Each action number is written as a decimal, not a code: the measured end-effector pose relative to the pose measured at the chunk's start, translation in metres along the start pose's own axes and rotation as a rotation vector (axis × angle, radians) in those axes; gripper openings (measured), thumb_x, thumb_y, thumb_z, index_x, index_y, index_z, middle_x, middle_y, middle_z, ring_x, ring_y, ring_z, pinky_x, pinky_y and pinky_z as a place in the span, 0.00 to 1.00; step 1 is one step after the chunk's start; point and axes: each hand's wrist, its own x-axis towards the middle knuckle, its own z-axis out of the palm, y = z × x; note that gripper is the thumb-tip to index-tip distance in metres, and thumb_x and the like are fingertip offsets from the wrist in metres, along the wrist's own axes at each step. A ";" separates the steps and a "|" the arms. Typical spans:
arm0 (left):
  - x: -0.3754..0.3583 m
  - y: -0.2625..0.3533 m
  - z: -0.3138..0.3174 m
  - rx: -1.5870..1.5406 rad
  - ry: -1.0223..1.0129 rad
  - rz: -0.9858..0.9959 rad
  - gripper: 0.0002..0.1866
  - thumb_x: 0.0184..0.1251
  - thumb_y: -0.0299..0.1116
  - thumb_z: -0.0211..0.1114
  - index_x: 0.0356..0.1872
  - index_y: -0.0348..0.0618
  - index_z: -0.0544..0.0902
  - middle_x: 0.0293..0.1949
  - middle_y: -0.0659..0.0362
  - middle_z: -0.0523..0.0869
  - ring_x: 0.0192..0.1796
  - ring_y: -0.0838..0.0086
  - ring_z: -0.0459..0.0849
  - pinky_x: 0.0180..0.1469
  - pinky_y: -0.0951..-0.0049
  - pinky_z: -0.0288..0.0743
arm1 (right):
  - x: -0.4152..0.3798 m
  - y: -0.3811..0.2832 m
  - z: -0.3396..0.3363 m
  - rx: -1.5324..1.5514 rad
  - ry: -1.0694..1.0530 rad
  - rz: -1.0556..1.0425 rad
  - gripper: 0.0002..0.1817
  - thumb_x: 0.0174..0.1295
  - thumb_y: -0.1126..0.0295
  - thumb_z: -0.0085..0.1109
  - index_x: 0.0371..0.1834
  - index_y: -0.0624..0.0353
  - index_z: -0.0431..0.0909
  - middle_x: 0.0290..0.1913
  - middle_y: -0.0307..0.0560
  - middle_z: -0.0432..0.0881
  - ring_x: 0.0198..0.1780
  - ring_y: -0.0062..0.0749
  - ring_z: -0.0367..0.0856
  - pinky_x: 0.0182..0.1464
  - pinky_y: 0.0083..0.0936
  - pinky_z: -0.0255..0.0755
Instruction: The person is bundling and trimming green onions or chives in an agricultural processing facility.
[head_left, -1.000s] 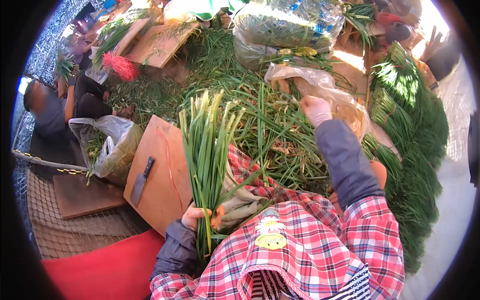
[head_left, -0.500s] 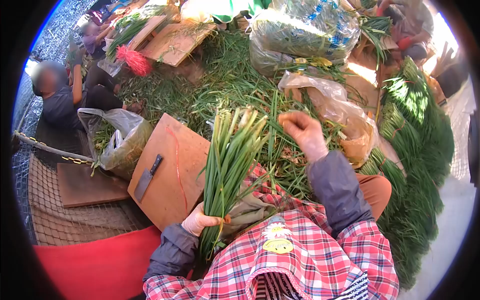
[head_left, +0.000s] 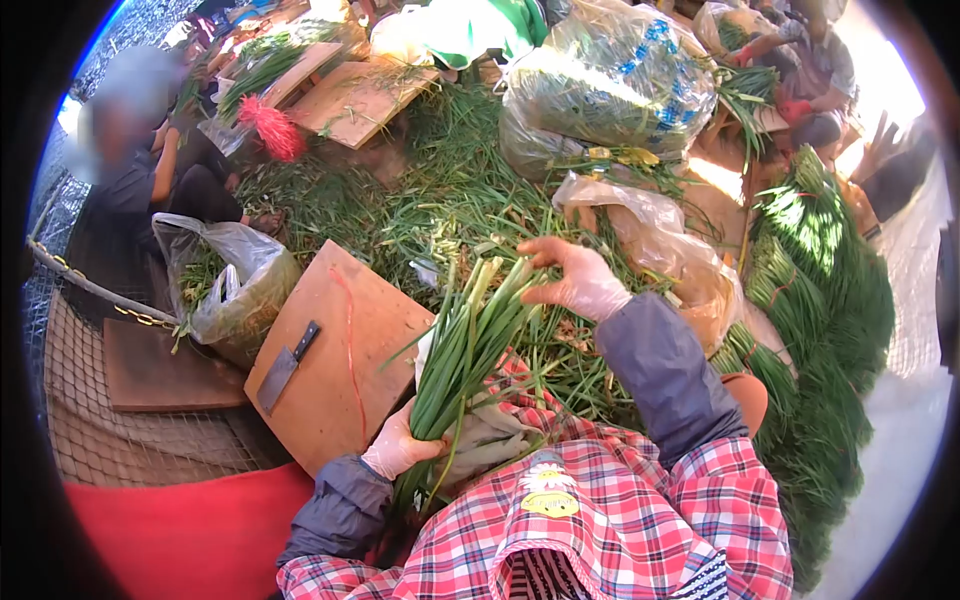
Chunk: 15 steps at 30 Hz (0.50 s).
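My left hand (head_left: pixel 402 445), in a thin see-through glove, is closed round a bunch of garlic chives (head_left: pixel 465 350) low on the leaves. The pale cut ends of the bunch point up and away from me, fanned unevenly. My right hand (head_left: pixel 580 280), also gloved, is beside those ends with thumb and fingers apart; whether the fingertips touch a stem is hard to tell. A wooden board (head_left: pixel 335 350) lies left of the bunch, bearing a cleaver (head_left: pixel 287 368) with a black handle and a thin red string (head_left: pixel 350 335).
Loose leaves (head_left: pixel 440 190) cover the ground ahead. A plastic bag (head_left: pixel 240 285) of greens stands at left, a torn one (head_left: pixel 650 225) at right. Tied chive bundles (head_left: pixel 820 340) are heaped along the right. One person (head_left: pixel 130 150) sits left, another (head_left: pixel 815 70) far right.
My right hand has moved left and slightly down to the pale ends of the bunch, its fingers spreading. The bunch leans further right; my left hand still holds it.
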 end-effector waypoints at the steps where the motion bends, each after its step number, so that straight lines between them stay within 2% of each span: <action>1: 0.001 -0.001 0.000 0.023 0.018 0.020 0.28 0.43 0.16 0.63 0.52 0.39 0.72 0.37 0.61 0.80 0.38 0.76 0.79 0.42 0.76 0.72 | 0.001 0.007 0.007 -0.113 0.024 -0.055 0.26 0.40 0.63 0.72 0.46 0.53 0.77 0.33 0.43 0.80 0.39 0.32 0.79 0.47 0.28 0.69; 4: 0.002 -0.008 -0.003 0.001 0.018 0.029 0.28 0.43 0.17 0.64 0.51 0.39 0.72 0.36 0.60 0.80 0.37 0.76 0.79 0.42 0.75 0.72 | 0.004 0.018 0.012 -0.491 0.013 -0.138 0.25 0.40 0.62 0.72 0.45 0.54 0.78 0.32 0.45 0.79 0.38 0.35 0.79 0.46 0.30 0.69; 5: 0.001 -0.007 -0.004 -0.009 -0.006 0.005 0.28 0.43 0.17 0.64 0.51 0.39 0.72 0.36 0.60 0.80 0.37 0.76 0.79 0.42 0.75 0.72 | 0.003 0.023 0.015 -0.530 0.046 -0.192 0.22 0.41 0.66 0.72 0.42 0.56 0.79 0.29 0.42 0.78 0.35 0.30 0.77 0.41 0.27 0.70; 8: -0.001 0.000 -0.005 -0.048 -0.057 -0.052 0.28 0.43 0.17 0.65 0.51 0.38 0.72 0.36 0.60 0.79 0.37 0.75 0.78 0.41 0.75 0.72 | 0.003 0.025 0.014 -0.018 -0.078 0.130 0.20 0.40 0.65 0.69 0.40 0.54 0.80 0.27 0.41 0.77 0.33 0.32 0.77 0.37 0.26 0.70; 9: 0.000 0.001 -0.005 -0.065 -0.061 -0.054 0.28 0.42 0.17 0.65 0.51 0.38 0.72 0.36 0.60 0.79 0.37 0.75 0.78 0.41 0.75 0.72 | 0.004 0.031 0.018 0.084 -0.110 0.154 0.16 0.40 0.69 0.68 0.36 0.56 0.81 0.25 0.39 0.76 0.30 0.26 0.75 0.35 0.23 0.69; 12: 0.001 -0.005 -0.006 -0.074 -0.064 -0.033 0.28 0.42 0.17 0.65 0.51 0.38 0.72 0.36 0.60 0.79 0.36 0.75 0.78 0.39 0.75 0.72 | 0.005 0.037 0.021 -0.027 -0.163 0.209 0.15 0.40 0.66 0.68 0.34 0.55 0.81 0.26 0.41 0.77 0.31 0.32 0.77 0.38 0.25 0.70; 15: 0.003 -0.008 -0.006 -0.065 -0.055 -0.014 0.28 0.42 0.18 0.65 0.51 0.38 0.72 0.35 0.59 0.79 0.35 0.74 0.78 0.38 0.74 0.72 | 0.004 0.040 0.025 -0.365 -0.082 0.005 0.12 0.40 0.64 0.66 0.31 0.51 0.82 0.28 0.40 0.79 0.36 0.36 0.78 0.48 0.32 0.68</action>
